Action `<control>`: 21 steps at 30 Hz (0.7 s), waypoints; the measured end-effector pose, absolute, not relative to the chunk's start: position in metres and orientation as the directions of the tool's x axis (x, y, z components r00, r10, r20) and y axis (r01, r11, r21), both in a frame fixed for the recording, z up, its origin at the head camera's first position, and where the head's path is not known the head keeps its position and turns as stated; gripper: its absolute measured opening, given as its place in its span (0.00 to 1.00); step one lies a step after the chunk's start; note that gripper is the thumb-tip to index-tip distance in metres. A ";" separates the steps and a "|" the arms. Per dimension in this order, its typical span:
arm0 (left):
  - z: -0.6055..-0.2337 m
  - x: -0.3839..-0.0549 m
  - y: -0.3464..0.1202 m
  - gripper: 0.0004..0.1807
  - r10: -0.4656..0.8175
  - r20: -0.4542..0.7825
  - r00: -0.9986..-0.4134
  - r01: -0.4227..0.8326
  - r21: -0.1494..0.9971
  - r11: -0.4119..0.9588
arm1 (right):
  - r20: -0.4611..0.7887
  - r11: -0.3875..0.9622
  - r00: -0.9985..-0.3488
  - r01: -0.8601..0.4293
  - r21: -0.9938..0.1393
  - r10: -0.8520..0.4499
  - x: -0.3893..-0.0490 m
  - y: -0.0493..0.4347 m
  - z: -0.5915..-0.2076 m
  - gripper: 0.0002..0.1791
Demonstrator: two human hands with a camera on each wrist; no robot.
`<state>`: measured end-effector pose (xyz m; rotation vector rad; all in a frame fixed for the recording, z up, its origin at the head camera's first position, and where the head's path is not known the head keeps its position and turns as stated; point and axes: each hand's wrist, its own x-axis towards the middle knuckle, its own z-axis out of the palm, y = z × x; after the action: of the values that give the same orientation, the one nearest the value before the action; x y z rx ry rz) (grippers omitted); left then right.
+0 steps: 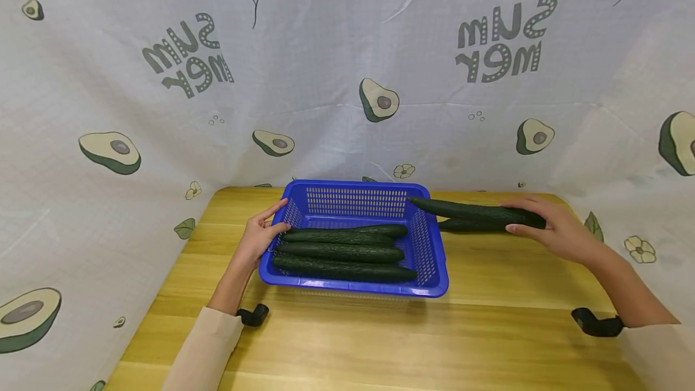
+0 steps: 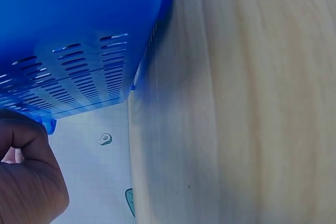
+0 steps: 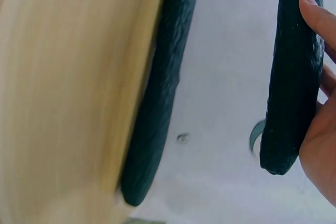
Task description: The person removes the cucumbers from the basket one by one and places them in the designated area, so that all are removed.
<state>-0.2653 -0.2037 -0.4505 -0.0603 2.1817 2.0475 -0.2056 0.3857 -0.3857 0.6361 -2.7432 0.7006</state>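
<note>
My left hand (image 1: 257, 238) grips the left rim of a blue plastic basket (image 1: 356, 289), the thumb over the edge. In the left wrist view the same hand (image 2: 29, 177) shows curled at the slotted basket wall (image 2: 79, 72). Several dark green cucumbers (image 1: 342, 252) lie side by side in the basket. With my right hand (image 1: 559, 228) I hold another cucumber (image 1: 461, 209) near one end; its other end reaches past the basket's right rim. Below it a further cucumber (image 3: 160, 93) lies on the table, apart from the held cucumber (image 3: 294, 77) in the right wrist view.
The wooden table (image 1: 347, 343) extends in front of the basket and to its right. A pale cloth (image 1: 326, 47) with avocado prints and lettering hangs behind the table and at its sides. Each wrist wears a small black camera mount (image 1: 254, 315).
</note>
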 end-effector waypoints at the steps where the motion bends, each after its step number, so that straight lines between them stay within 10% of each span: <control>1: -0.451 -0.265 -0.204 0.36 0.073 -0.138 -0.988 -0.133 0.989 0.066 | 0.335 0.792 -0.877 -0.464 -0.398 -0.345 -0.205 0.390 -0.388 0.25; 21: -0.448 -0.264 -0.203 0.36 0.075 -0.142 -0.987 -0.139 0.989 0.045 | 0.233 0.795 -0.938 -0.342 -0.501 -0.257 -0.191 0.456 -0.451 0.25</control>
<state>-0.2636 -0.2025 -0.4475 -0.0664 2.1525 2.0685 -0.1912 0.4559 -0.4512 0.4750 -2.8303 0.8336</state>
